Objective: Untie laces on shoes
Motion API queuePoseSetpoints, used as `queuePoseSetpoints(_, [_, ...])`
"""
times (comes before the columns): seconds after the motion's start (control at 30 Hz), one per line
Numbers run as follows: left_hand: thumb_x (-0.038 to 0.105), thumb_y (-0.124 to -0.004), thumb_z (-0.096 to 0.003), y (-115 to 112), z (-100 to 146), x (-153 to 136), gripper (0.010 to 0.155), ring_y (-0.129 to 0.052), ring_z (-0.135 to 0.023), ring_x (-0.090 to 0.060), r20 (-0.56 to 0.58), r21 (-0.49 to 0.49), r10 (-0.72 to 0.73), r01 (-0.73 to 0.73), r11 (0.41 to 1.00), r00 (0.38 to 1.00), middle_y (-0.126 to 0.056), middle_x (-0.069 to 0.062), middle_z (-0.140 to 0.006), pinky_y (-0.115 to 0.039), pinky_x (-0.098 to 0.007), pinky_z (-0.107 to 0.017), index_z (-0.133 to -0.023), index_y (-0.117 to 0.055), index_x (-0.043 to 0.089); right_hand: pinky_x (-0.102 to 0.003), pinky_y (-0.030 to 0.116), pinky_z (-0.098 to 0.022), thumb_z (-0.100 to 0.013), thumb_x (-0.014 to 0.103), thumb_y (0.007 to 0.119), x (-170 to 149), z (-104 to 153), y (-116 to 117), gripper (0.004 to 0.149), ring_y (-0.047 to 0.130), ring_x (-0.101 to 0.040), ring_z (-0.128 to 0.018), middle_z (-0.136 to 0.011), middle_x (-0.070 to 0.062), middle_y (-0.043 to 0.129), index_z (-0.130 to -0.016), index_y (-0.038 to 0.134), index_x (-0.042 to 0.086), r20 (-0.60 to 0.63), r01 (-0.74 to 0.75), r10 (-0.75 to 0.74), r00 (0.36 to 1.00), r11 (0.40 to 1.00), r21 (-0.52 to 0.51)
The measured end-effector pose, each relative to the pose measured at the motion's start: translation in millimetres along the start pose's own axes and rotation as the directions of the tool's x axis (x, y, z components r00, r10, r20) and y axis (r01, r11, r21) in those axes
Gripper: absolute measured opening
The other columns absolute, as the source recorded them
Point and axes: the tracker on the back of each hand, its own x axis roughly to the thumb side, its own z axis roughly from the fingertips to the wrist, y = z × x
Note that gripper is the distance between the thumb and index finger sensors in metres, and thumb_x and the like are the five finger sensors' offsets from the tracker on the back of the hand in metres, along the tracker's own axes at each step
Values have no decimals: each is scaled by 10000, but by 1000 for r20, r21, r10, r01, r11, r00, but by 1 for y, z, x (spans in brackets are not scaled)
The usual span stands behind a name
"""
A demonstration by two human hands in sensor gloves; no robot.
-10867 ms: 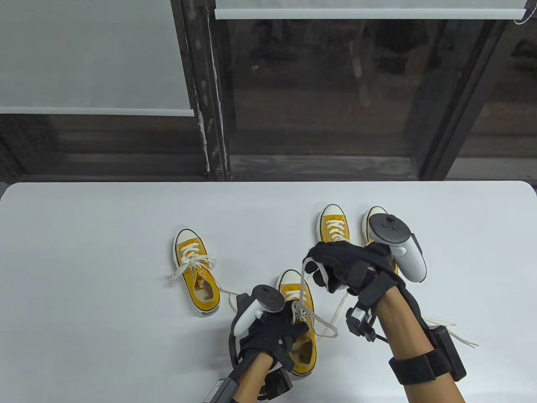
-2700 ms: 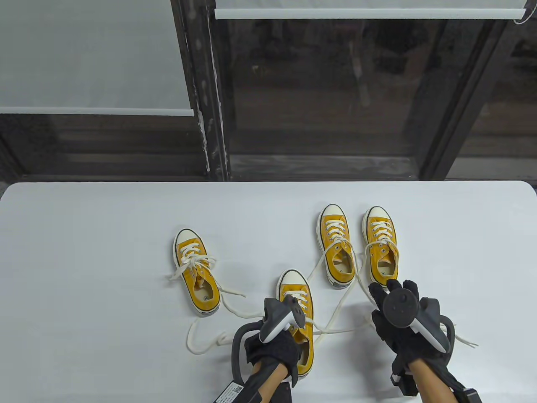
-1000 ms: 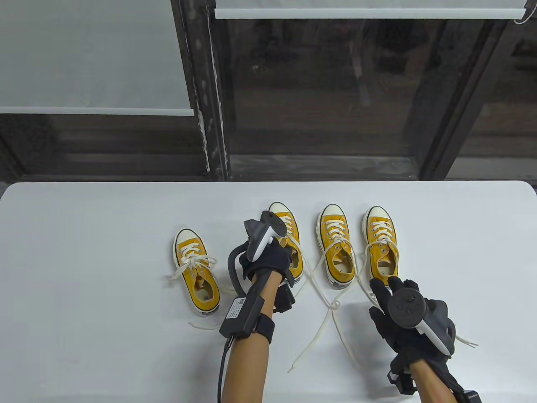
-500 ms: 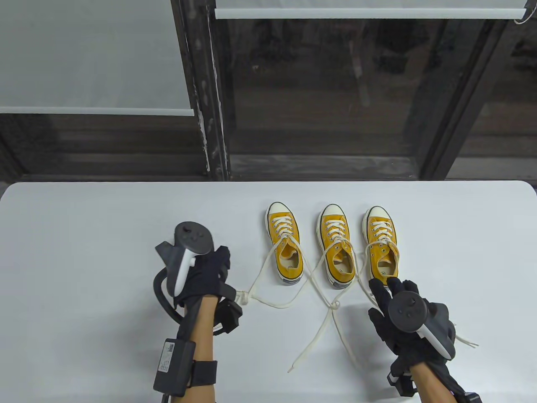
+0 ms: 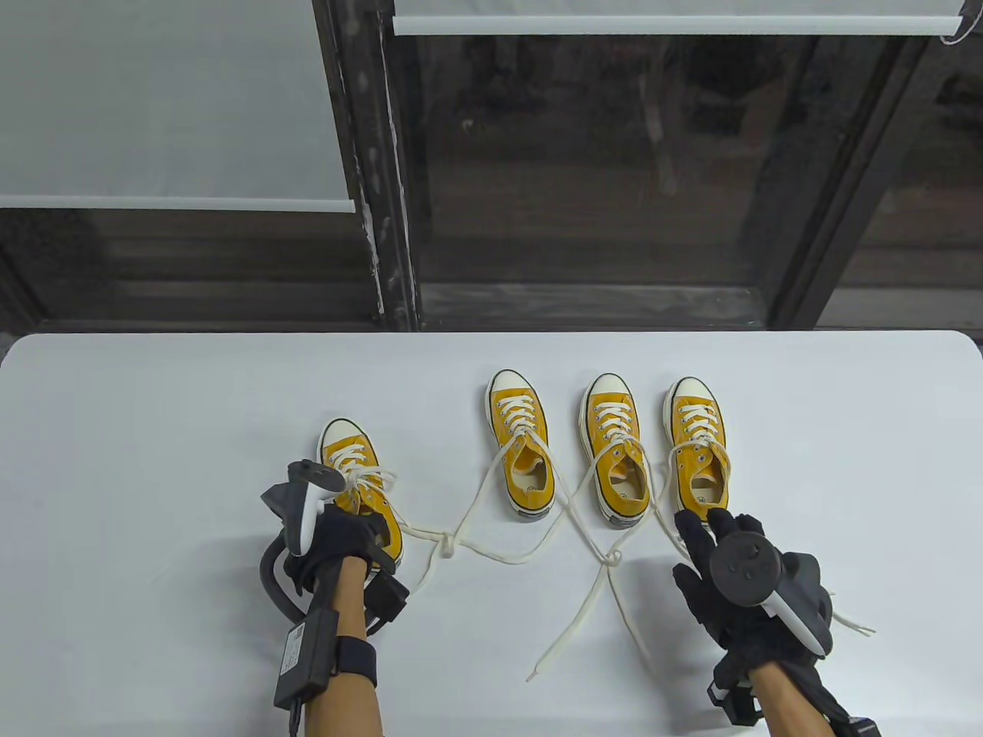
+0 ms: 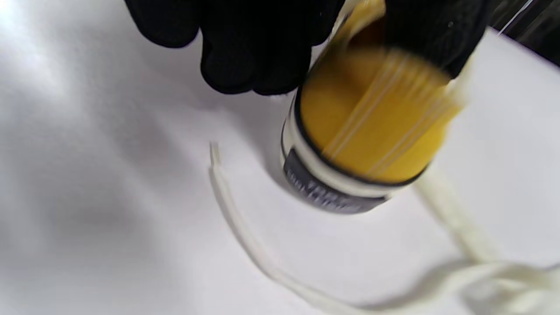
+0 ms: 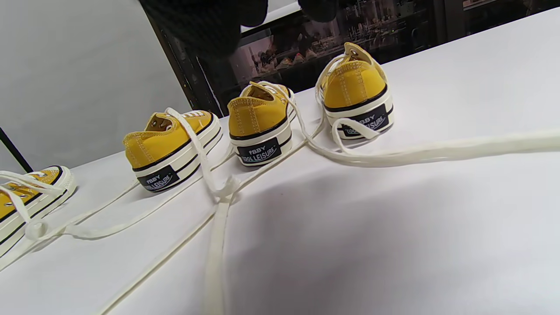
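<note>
Table view: four yellow shoes (image 5: pixel 524 449) are seen mid-frame. The left hand (image 5: pixel 338 541) is wrapped round the leftmost shoe (image 5: pixel 357 476). The right hand (image 5: pixel 722 583), lower right, is kept flat, fingers straight.

Left wrist view: that shoe's heel is gripped at the top.

Right wrist view: loose laces (image 7: pixel 218 197) are spread across the table (image 7: pixel 393 245).

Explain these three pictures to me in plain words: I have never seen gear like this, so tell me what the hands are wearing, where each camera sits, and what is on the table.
No robot here: a person's two hands in black sensor gloves, each with a controller-like tracker strapped on its back. One camera looks down at the white table; the other two sit on the wrists.

Four yellow sneakers with loose cream laces stand on the table. The left hand grips the leftmost sneaker at its heel; the blurred left wrist view shows that heel up close. The right hand holds nothing, fingers fairly straight, near the heel of the rightmost sneaker. Its wrist camera sees the sneakers' heels from behind.
</note>
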Motion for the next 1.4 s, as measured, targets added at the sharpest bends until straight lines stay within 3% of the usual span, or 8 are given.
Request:
queuePoseSetpoints(0.13, [444, -637, -619, -6, -9, 2, 555, -874, -501, -113, -10, 51, -24, 25, 998, 1000, -898, 21, -610, -710, -474, -622, -1074, -606, 127, -684, 305, -743, -648, 445, 644, 0, -1, 0, 663, 176, -464, -1107, -1221, -124, 254, -1182, 266, 342, -4, 7, -7, 1000, 1000, 11])
queuePoseSetpoints(0.27, [382, -636, -617, 4, 6, 0, 516, -877, -391, -132, 62, 89, 15, -20, 996, 998, -923, -21, -509, -752, -476, -542, -1014, -671, 55, -682, 306, -744, -649, 447, 641, 1, -1, 1, 671, 173, -465, -1106, -1223, -120, 246, -1181, 246, 344, -7, 7, -7, 1000, 1000, 18])
queuePoseSetpoints(0.57, [383, -661, -607, 32, 101, 3, 508, -907, -331, -105, 337, 189, -37, -29, 982, 941, -956, -1, -454, -796, -459, -472, -977, -726, 41, -681, 307, -744, -648, 448, 641, 0, -2, 2, 667, 175, -461, -1108, -1222, -116, 246, -1180, 254, 346, -5, 8, -8, 1000, 1000, 22])
queuePoseSetpoints(0.7, [379, -671, -605, 20, 135, -2, 506, -922, -297, -86, 422, 147, -75, 13, 989, 903, -974, 0, -424, -818, -444, -431, -955, -758, 25, -681, 309, -743, -648, 444, 643, -2, -1, 1, 664, 179, -461, -1107, -1221, -117, 246, -1179, 258, 345, -8, 22, -22, 1000, 1000, 17])
queuePoseSetpoints(0.83, [365, -681, -604, -8, 155, -9, 497, -937, -280, -79, 464, 88, -144, 117, 989, 874, -988, 4, -410, -831, -440, -406, -940, -778, 12, -681, 311, -743, -647, 444, 644, 2, 0, 3, 665, 181, -462, -1106, -1220, -120, 248, -1179, 259, 343, 9, 15, -15, 1000, 1000, 27])
queuePoseSetpoints(1.13, [384, -648, -619, -72, 136, 2, 505, -966, -346, -65, 411, 6, -325, 354, 935, 852, -987, 51, -477, -836, -432, -464, -972, -730, 33, -682, 316, -742, -647, 443, 644, 10, 4, 8, 666, 195, -461, -1109, -1221, -123, 256, -1180, 259, 338, 51, -5, 2, 999, 998, 55])
queuePoseSetpoints(1.27, [418, -684, -618, -79, 128, 7, 523, -1005, -406, -69, 399, -18, -362, 402, 916, 843, -1007, 55, -536, -828, -449, -506, -988, -718, 50, -685, 333, -742, -649, 447, 640, 16, 5, 13, 671, 246, -459, -1119, -1215, -124, 301, -1184, 257, 316, 76, 17, -25, 997, 994, 112])
queuePoseSetpoints(1.4, [482, -716, -607, -88, 118, 4, 589, -1036, -483, -116, 407, -153, -317, 406, 901, 857, -1025, 16, -636, -803, -482, -544, -997, -712, 40, -662, 436, -743, -651, 457, 637, 33, 10, 23, 650, 467, -423, -1113, -1200, -134, 409, -1191, 335, 259, 122, 67, -95, 988, 974, 217])
